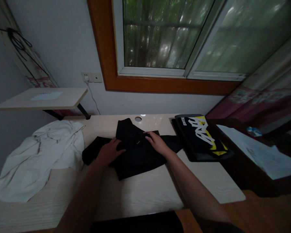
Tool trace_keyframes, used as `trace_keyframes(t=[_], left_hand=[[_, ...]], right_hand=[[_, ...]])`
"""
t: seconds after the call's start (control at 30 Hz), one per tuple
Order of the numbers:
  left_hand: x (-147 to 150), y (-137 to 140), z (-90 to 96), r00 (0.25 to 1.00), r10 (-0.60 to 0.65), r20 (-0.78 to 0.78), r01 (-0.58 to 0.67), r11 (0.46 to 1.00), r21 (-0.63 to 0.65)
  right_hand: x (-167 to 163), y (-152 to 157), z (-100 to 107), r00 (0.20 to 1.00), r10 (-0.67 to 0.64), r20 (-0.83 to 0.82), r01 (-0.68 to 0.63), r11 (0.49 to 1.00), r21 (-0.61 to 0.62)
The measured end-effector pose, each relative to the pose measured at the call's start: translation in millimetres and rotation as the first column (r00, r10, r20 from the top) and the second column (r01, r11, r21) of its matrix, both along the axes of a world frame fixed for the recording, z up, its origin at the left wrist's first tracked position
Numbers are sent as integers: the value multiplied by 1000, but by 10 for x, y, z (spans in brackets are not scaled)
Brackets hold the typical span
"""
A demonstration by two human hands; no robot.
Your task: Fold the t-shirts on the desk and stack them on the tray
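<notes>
At the near side, the pale table (pixel 145 197) is bare up to the black garment (pixel 138 161), which lies mid-table beneath both hands. The left hand (pixel 110 151) rests on its left side, thumb and fingers spread apart. The right hand (pixel 157 143) lies on its right part; whether those fingertips pinch any cloth, I cannot tell.

The garment seems only partly arranged: its body is fairly flat, yet one sleeve sticks out left and another part reaches right, touching or nearly touching the folded pile (pixel 199 137). That pile, with a printed shirt on top, looks finished. The white cloth (pixel 46 155) at the left lies loose and rumpled, so it appears not yet folded. Farther off stand a small shelf (pixel 72 98) and the window (pixel 157 38).
</notes>
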State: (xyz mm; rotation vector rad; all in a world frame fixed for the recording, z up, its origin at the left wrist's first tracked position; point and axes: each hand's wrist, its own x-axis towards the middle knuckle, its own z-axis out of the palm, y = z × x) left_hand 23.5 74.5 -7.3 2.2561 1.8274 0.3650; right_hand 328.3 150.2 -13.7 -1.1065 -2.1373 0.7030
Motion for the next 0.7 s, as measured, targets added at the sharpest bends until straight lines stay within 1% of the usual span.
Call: trace_keyframes(t=[0.07,0.13,0.23,0.3,0.4,0.47,0.5,0.57,0.6,0.63,0.67,0.7], left_hand=[[-36,-15,54,999,-47,4,47,999,26],[-83,-30,148,991,-131,7,130,988,87],[-167,-57,335,964,-265,9,259,949,181],[-218,-88,469,952,-303,35,287,929,234],[-259,-177,682,930,-331,160,276,916,292],[-263,-271,836,902,-331,276,257,927,274],[-264,-326,912,891,-315,328,244,940,240],[-278,-432,1050,883,-237,406,192,970,147],[-297,-475,1105,882,-186,433,153,982,109],[-327,-505,1148,881,-131,455,102,991,87],[-366,-519,1177,877,-78,473,43,996,84],[-415,-516,1194,873,-27,488,-22,995,95]], right_hand=[[-55,-20,-43,1000,14,11,-14,1000,12],[-105,-63,-49,1000,26,12,-26,1000,14],[-184,-158,-24,996,90,-4,-90,996,-8],[-244,-240,-6,987,161,-23,-162,986,-39],[-335,-387,15,965,255,-68,-262,955,-138],[-380,-495,35,938,317,-138,-343,907,-243],[-393,-547,51,916,352,-192,-396,866,-306],[-393,-639,100,866,385,-320,-495,753,-434],[-378,-674,134,847,360,-390,-523,697,-492],[-352,-697,175,837,299,-458,-529,656,-539],[-313,-706,220,829,204,-521,-517,637,-572],[-262,-699,269,814,86,-574,-487,641,-594]])
